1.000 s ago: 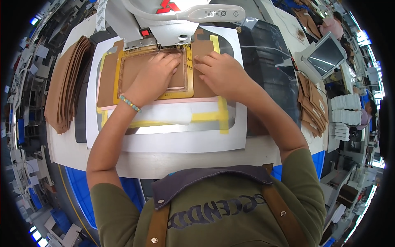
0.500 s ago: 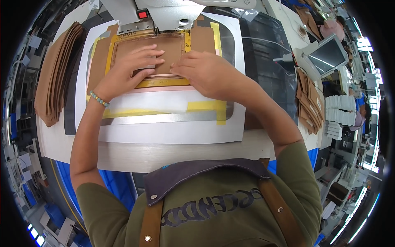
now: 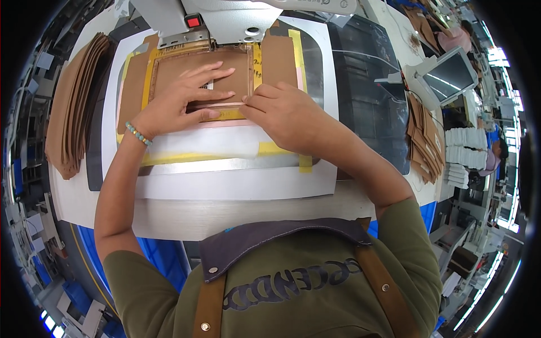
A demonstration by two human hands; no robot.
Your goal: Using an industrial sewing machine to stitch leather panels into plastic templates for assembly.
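Here, left grip [image 3: 176, 101] spreads wide; right grip [image 3: 283, 117], hold unclear, overlaps black-lettered yellow frame [image 3: 257, 65].

An olive-green top [image 3: 338, 307] has short sleeves [image 3: 408, 236] and dark, curly chest lettering [image 3: 297, 286]. Over it sits a dark purplish-grey bib [image 3: 232, 249] edged with pale stitching, on wide brown straps [image 3: 212, 301] bearing round silvery studs [image 3: 205, 326]. A turquoise-and-yellow beaded bracelet [image 3: 137, 133] sits just behind the left hand [image 3: 176, 101].

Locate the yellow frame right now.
In the head view, the yellow frame lies upper left of centre, by the white machine, the left hand partly over it.
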